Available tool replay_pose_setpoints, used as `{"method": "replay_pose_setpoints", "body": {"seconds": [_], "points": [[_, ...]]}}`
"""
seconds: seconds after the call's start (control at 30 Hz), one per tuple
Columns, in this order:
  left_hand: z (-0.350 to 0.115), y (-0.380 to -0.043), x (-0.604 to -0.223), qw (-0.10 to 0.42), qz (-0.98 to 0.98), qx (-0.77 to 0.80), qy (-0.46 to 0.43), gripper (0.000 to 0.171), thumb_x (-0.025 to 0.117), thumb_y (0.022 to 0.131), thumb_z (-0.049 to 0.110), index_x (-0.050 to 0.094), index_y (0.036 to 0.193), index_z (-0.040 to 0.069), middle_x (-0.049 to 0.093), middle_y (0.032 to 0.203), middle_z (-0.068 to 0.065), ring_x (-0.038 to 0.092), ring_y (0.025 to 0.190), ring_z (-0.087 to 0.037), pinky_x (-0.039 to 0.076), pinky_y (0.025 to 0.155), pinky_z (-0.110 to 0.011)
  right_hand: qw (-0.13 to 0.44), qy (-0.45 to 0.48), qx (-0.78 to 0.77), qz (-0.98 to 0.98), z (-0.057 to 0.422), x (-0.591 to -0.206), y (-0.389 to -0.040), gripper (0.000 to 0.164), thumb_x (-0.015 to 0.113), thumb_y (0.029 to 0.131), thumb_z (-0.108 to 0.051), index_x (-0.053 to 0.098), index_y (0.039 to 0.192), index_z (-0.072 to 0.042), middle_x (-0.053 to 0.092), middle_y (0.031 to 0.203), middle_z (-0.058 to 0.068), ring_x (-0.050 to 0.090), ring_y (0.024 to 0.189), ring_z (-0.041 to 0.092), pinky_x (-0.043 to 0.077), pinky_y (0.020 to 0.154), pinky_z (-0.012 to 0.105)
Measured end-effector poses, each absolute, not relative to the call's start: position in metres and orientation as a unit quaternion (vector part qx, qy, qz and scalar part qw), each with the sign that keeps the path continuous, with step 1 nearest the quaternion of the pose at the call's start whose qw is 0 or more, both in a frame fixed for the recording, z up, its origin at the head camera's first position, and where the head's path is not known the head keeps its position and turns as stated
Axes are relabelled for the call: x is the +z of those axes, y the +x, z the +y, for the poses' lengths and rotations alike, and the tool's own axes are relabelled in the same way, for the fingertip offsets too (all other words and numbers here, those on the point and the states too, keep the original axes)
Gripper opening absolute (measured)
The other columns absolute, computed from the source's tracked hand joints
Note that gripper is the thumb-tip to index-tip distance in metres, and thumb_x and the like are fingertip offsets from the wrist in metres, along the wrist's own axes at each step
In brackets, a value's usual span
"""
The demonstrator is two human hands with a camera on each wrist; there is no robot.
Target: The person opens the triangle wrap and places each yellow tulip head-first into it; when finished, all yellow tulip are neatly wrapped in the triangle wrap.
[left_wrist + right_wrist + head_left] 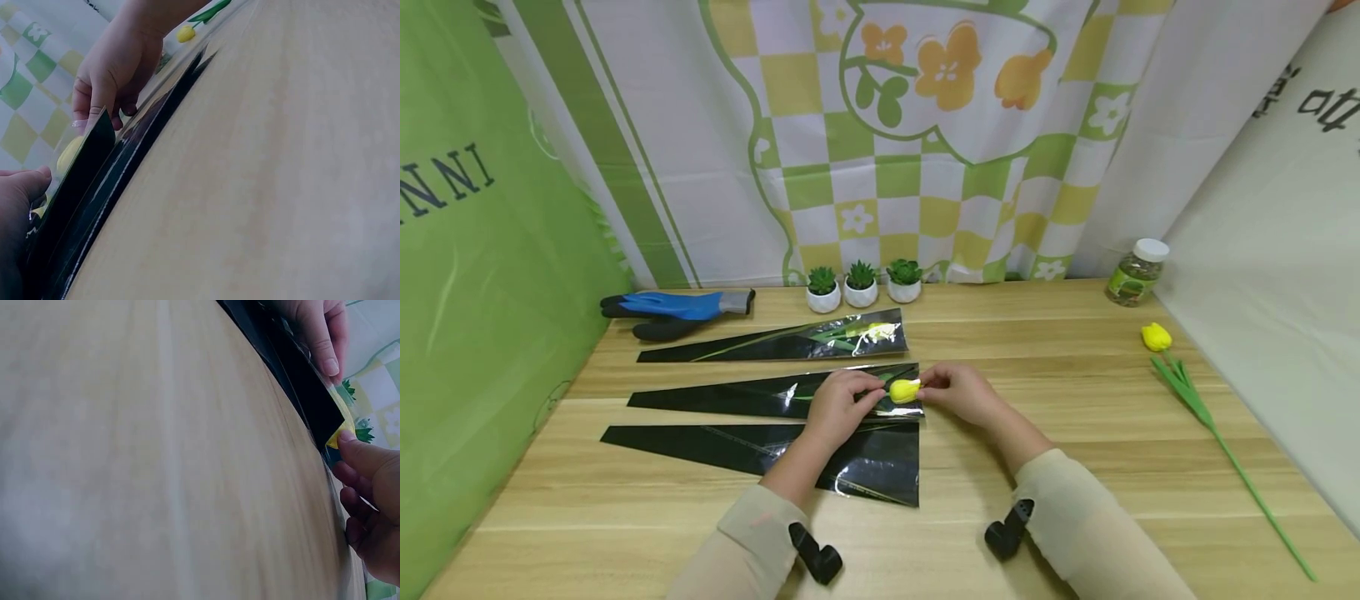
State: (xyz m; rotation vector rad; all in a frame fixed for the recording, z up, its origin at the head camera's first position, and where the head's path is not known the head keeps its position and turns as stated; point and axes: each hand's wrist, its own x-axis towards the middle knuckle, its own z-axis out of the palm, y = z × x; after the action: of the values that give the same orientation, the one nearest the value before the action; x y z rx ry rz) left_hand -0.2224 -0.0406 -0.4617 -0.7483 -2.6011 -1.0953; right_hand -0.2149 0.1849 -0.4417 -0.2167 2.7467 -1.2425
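Observation:
A yellow tulip [904, 391] lies at the wide end of the middle black flower sleeve [715, 398], its bloom near the sleeve's mouth. My left hand [838, 408] pinches with thumb and forefinger just below the bloom, over the stem. From the other side, my right hand [962, 393] grips the sleeve's mouth edge beside the bloom's tip. In the right wrist view, the right thumb [359, 450] presses at the sleeve's corner next to the yellow petals. The sleeve's near side stands raised off the table in the left wrist view, partly hiding the bloom [69, 154].
Nearer lies another black sleeve [880, 462]; farther back, a sleeve [775, 340] holds a yellow tulip. Blue-black gloves [677, 312], several small potted succulents [861, 290] and a white-lidded jar [1137, 273] line the back. A loose tulip [1206, 417] lies at the right.

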Motion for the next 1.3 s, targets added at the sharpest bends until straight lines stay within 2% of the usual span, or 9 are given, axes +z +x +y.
{"method": "replay_pose_setpoints", "body": {"seconds": [0.47,0.8,1.0,1.13,1.3], "points": [[-0.040,-0.221,-0.460,0.108,-0.889,-0.362,-0.257,0.017,0.073,0.088,0.023,0.079,0.101,0.014,0.075,0.106,-0.002,0.065,0.106,-0.025,0.052,0.096,-0.040,0.044,-0.097,-0.399,0.911,0.174,-0.442,-0.218,0.017,0.076,0.085,-0.020,0.077,0.096,-0.008,0.074,0.089,0.004,0.061,0.081,0.011,0.051,0.079,0.029],[-0.040,-0.220,-0.458,0.089,-0.897,-0.341,-0.268,0.023,0.075,0.086,0.027,0.077,0.106,0.015,0.073,0.109,-0.003,0.065,0.107,-0.024,0.052,0.095,-0.042,0.056,-0.075,-0.398,0.912,0.178,-0.440,-0.215,0.021,0.076,0.085,-0.020,0.075,0.102,-0.008,0.073,0.096,0.006,0.064,0.088,0.016,0.053,0.084,0.035],[-0.038,-0.224,-0.456,0.075,-0.916,-0.298,-0.258,0.025,0.074,0.088,0.029,0.076,0.109,0.017,0.073,0.110,-0.001,0.065,0.107,-0.024,0.052,0.096,-0.043,0.060,-0.042,-0.396,0.915,0.205,-0.439,-0.209,0.025,0.071,0.090,-0.022,0.072,0.111,-0.010,0.070,0.109,0.008,0.064,0.102,0.023,0.051,0.095,0.044],[-0.040,-0.228,-0.454,0.071,-0.924,-0.277,-0.254,0.026,0.073,0.088,0.030,0.075,0.111,0.018,0.073,0.111,-0.001,0.065,0.108,-0.025,0.051,0.098,-0.044,0.050,-0.043,-0.406,0.911,0.229,-0.435,-0.198,0.025,0.067,0.093,-0.018,0.070,0.113,-0.003,0.069,0.107,0.013,0.062,0.100,0.024,0.052,0.089,0.041],[-0.039,-0.236,-0.452,0.070,-0.927,-0.265,-0.254,0.026,0.073,0.088,0.031,0.075,0.111,0.018,0.072,0.112,-0.001,0.064,0.110,-0.024,0.051,0.099,-0.043,0.036,-0.032,-0.389,0.920,0.261,-0.421,-0.178,0.028,0.065,0.094,-0.018,0.068,0.116,-0.001,0.067,0.108,0.015,0.060,0.099,0.025,0.051,0.084,0.037]]}}
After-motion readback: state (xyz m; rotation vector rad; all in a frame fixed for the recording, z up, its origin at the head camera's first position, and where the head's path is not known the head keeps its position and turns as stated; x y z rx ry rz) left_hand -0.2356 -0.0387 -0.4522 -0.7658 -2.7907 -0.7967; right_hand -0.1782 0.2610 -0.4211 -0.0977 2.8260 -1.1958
